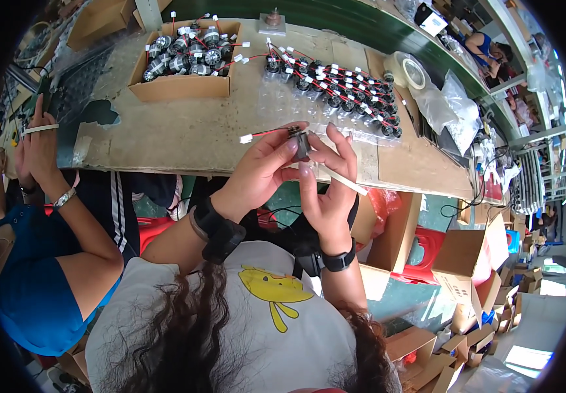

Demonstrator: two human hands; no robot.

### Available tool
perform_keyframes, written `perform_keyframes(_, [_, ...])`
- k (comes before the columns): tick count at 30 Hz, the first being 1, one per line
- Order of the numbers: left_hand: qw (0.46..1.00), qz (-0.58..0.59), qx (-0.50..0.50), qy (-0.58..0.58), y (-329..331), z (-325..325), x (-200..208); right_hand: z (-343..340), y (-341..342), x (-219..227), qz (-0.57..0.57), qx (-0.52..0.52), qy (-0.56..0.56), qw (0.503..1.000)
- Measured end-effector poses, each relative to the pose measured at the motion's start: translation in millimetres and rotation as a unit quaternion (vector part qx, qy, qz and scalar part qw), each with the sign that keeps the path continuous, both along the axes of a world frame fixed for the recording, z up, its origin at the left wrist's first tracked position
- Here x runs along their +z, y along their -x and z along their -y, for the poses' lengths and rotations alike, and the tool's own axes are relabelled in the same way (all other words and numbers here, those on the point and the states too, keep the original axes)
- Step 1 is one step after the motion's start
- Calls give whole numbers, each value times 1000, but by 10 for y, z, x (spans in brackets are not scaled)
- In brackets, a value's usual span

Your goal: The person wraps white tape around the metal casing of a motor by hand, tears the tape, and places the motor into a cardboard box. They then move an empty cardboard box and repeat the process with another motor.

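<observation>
In front of my chest, just over the table's near edge, my left hand (266,167) pinches a small dark motor (302,149) between thumb and fingers. A lead ending in a white connector (246,139) sticks out from the motor to the left. My right hand (330,180) is closed in close to the motor, thumb and fingertips at its right side. A narrow white strip (345,179) lies across that hand's fingers, its outer end pointing down to the right; its inner end is hidden.
A cardboard box (182,89) of wired motors stands at the back left. Rows of motors (335,92) fill a clear plastic tray (263,98) at the back right. A tape roll (414,71) and plastic bags (456,108) lie farther right. Left of me, a co-worker's hand (39,141) holds another white strip.
</observation>
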State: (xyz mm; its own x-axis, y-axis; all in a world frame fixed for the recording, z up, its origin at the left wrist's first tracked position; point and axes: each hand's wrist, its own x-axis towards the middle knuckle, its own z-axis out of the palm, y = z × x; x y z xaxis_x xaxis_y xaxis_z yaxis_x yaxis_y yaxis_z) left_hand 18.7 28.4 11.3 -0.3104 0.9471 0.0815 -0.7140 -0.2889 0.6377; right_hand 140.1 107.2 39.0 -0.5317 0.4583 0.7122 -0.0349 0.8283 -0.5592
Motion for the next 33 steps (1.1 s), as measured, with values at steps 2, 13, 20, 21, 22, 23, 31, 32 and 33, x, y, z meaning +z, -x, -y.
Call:
perform_keyframes(2, [1000, -15, -12, -1, 60, 33, -16, 4, -68, 47, 0, 57, 105, 993])
perform_keyframes(13, [977, -193, 48, 82, -6, 51, 138, -253, -115, 265, 95, 79, 46, 991])
perform_keyframes(20, [959, -256, 117, 41, -46, 34, 132, -247, -91, 316, 137, 45, -24, 989])
perform_keyframes(21, [959, -256, 117, 41, -50, 27, 136, -235, -85, 311, 142, 41, -22, 989])
perform_keyframes(22, [950, -280, 130, 52, -53, 20, 142, -229, -79, 307, 146, 36, -19, 988])
perform_keyframes(23, [940, -302, 142, 63, -54, 15, 148, -227, -73, 300, 146, 37, -19, 988])
perform_keyframes(31, [977, -160, 70, 118, 30, 46, 209, -280, -114, 195, 100, 56, 89, 989])
perform_keyframes(32, [988, -86, 45, 117, 51, 50, 214, -289, -119, 191, 89, 77, 129, 985])
perform_keyframes(33, [989, -85, 43, 117, 75, 50, 215, -296, -124, 186, 77, 99, 170, 977])
